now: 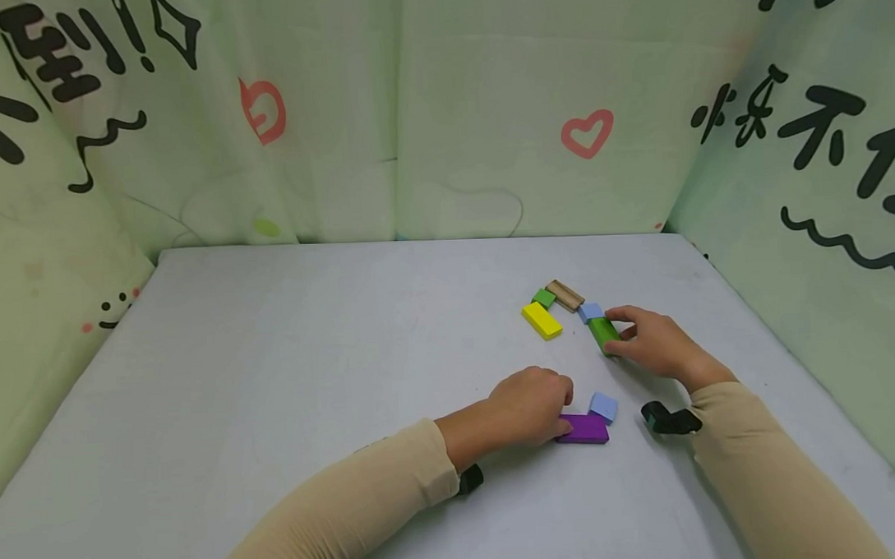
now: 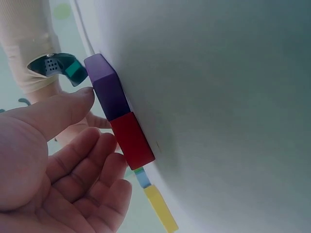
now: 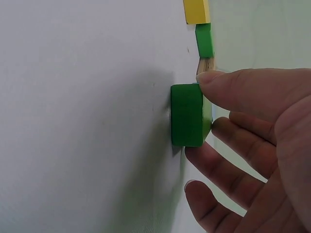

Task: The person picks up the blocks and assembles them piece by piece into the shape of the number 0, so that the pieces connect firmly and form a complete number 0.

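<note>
A green block [image 1: 604,336] is pinched between the thumb and fingers of my right hand [image 1: 660,346]; its end face fills the middle of the right wrist view. One end of it meets a small blue block [image 1: 590,311]. My left hand [image 1: 529,404] is over the left end of a purple block [image 1: 584,428], its fingers loosely bent. In the left wrist view the thumb touches the purple block's edge and the fingertips lie along a red block [image 2: 133,141] abutting it. My left hand hides the red block in the head view. Another blue block [image 1: 603,406] touches the purple one.
Beyond my hands, a wooden block [image 1: 565,295], a small green block [image 1: 543,298] and a yellow block [image 1: 542,320] continue the curved row. The white table [image 1: 309,342] is bordered by printed pale green curtains [image 1: 441,107] at the back and sides.
</note>
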The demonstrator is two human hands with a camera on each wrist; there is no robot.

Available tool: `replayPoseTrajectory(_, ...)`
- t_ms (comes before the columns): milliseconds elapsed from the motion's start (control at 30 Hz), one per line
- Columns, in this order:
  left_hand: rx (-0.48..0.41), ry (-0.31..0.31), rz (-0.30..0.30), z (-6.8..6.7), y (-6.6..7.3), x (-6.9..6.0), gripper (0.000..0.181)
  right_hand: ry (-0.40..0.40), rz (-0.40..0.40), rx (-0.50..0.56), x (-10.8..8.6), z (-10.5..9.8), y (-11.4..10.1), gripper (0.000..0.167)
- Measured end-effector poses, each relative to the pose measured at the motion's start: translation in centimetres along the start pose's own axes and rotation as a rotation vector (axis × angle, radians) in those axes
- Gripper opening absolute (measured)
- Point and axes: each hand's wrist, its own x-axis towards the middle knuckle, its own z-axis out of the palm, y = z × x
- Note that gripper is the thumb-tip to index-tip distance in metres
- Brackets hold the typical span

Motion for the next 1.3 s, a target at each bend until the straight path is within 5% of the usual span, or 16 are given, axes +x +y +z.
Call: replayPoseTrajectory(1300, 0.006, -0.003, -0.007, 0.01, 0.05, 0.0, 0.029, -0.042, -0.013, -0.005, -0.72, -0.09, 0.03, 0.061)
